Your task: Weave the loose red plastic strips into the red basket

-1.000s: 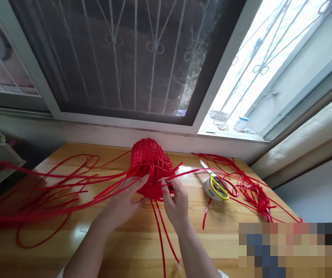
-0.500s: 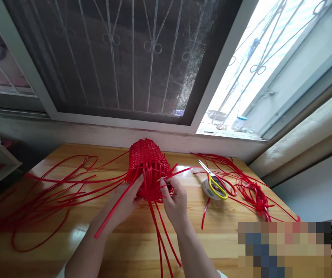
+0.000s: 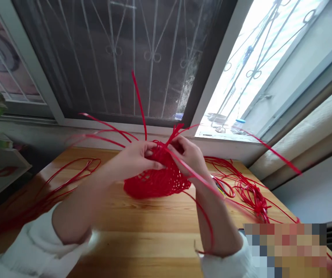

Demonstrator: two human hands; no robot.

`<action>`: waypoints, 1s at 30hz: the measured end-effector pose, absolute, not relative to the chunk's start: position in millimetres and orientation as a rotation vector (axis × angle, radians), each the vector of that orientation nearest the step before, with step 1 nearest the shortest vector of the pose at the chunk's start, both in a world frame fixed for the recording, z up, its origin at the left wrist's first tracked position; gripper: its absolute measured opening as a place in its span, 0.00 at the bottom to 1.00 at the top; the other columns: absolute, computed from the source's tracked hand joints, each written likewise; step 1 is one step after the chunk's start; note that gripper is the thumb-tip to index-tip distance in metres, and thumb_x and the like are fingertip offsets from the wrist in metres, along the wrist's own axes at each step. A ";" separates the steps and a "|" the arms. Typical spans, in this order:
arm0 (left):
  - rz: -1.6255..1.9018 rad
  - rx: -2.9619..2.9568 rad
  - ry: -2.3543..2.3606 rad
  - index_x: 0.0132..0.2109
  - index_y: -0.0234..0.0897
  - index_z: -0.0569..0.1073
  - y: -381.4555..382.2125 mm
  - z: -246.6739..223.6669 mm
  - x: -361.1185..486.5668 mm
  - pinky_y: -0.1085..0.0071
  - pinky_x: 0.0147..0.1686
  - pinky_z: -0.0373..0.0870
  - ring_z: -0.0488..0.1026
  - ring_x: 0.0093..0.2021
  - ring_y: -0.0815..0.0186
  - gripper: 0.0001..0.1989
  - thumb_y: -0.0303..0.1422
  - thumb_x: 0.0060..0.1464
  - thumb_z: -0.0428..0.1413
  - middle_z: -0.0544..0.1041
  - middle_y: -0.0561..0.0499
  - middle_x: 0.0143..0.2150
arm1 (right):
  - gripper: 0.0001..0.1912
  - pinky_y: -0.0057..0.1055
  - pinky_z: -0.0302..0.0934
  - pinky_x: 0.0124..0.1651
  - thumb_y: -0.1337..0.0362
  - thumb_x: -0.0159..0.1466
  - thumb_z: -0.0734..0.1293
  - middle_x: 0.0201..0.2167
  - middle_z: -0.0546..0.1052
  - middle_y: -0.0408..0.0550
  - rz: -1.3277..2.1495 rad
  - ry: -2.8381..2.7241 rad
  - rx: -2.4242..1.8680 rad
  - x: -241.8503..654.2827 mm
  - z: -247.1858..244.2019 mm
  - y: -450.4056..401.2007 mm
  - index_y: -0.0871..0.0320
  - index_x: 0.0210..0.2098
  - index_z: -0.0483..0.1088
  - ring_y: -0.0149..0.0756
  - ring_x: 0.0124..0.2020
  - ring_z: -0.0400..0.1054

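Observation:
A woven red basket (image 3: 160,183) is tilted in my hands above the wooden table, with loose strips fanning out from its far side. My left hand (image 3: 141,156) is closed on its left part, the thumb lying across the weave. My right hand (image 3: 188,154) grips the upper right edge, fingers pinched where several strips come together. One long strip (image 3: 202,179) runs down across my right wrist, and another loose strip (image 3: 139,102) stands up in front of the window. My hands hide part of the basket's rim.
Red strips lie in a tangled bundle (image 3: 257,202) at the right of the wooden table (image 3: 131,239), with more strips (image 3: 64,181) on the left. My right forearm mostly covers the yellow-handled scissors (image 3: 220,188). A barred window (image 3: 151,58) stands behind the table.
Both hands have lifted and turned the basket, so strips that hung toward me now stick up and out. My right forearm has moved in front of the scissors.

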State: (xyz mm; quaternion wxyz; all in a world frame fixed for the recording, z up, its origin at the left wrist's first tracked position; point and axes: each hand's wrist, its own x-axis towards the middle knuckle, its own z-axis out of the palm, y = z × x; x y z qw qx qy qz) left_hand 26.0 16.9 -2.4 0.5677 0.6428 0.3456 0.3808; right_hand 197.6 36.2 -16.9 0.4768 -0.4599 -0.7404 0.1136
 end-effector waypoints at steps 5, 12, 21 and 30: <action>0.785 1.388 0.784 0.43 0.34 0.77 17.5 27.1 27.4 0.66 0.40 0.72 0.78 0.35 0.62 0.18 0.31 0.41 0.65 0.80 0.48 0.34 | 0.06 0.25 0.55 0.28 0.68 0.57 0.62 0.24 0.73 0.42 0.564 -2.022 -1.199 203.5 23.0 52.1 0.58 0.27 0.70 0.30 0.26 0.65; 0.730 1.327 0.795 0.43 0.37 0.74 -4.3 -9.4 20.6 0.66 0.43 0.70 0.77 0.41 0.61 0.23 0.29 0.36 0.68 0.80 0.50 0.39 | 0.05 0.25 0.53 0.26 0.66 0.58 0.62 0.23 0.70 0.41 0.648 -2.009 -1.254 202.0 0.0 25.4 0.58 0.28 0.68 0.29 0.24 0.62; 0.563 1.249 0.684 0.37 0.36 0.76 -20.6 -5.8 10.5 0.75 0.37 0.68 0.74 0.33 0.69 0.16 0.29 0.38 0.67 0.79 0.54 0.32 | 0.05 0.28 0.58 0.33 0.63 0.58 0.65 0.28 0.69 0.43 0.741 -1.828 -1.041 200.2 -6.2 6.3 0.57 0.28 0.71 0.31 0.29 0.63; 0.477 1.230 0.829 0.36 0.36 0.79 -19.9 -0.3 15.5 0.70 0.40 0.69 0.76 0.34 0.65 0.12 0.37 0.44 0.64 0.81 0.49 0.35 | 0.08 0.28 0.58 0.32 0.62 0.60 0.65 0.28 0.70 0.43 0.839 -1.798 -1.100 192.2 0.2 -7.5 0.57 0.26 0.72 0.31 0.29 0.64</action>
